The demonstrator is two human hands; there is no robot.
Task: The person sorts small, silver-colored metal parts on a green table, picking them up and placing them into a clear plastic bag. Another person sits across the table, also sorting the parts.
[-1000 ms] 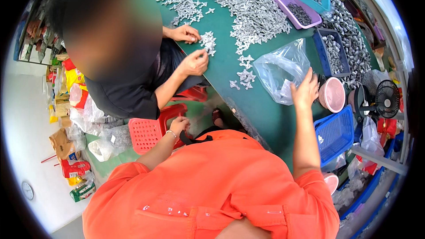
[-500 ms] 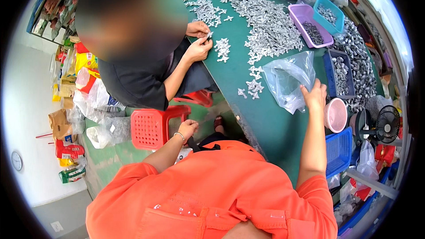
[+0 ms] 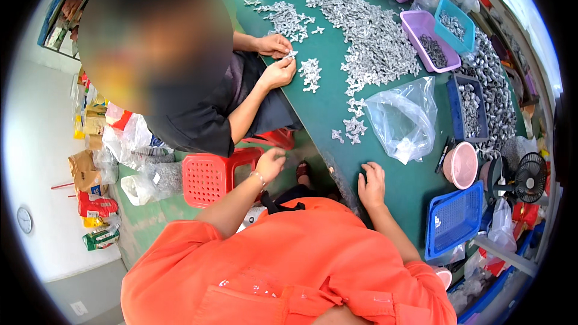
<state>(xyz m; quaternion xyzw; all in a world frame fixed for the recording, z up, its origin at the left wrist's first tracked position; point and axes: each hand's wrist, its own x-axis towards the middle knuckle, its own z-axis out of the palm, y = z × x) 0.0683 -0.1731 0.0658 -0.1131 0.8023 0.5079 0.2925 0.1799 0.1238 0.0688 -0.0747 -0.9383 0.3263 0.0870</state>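
Right hand (image 3: 372,184) rests flat and empty at the bench (image 3: 325,108) near edge; left hand (image 3: 270,163) hangs loosely curled off it. Nearest, small metal parts (image 3: 354,127): light, stiff, slippery, best pinched singly.

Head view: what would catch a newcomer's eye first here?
The big heap of small grey metal parts spread over the far half of the long green table. Next, the crumpled clear plastic bag lying on the table beyond the right hand, which rests flat at the table's near edge. The left hand hangs off the table, beside the red perforated plastic stool.
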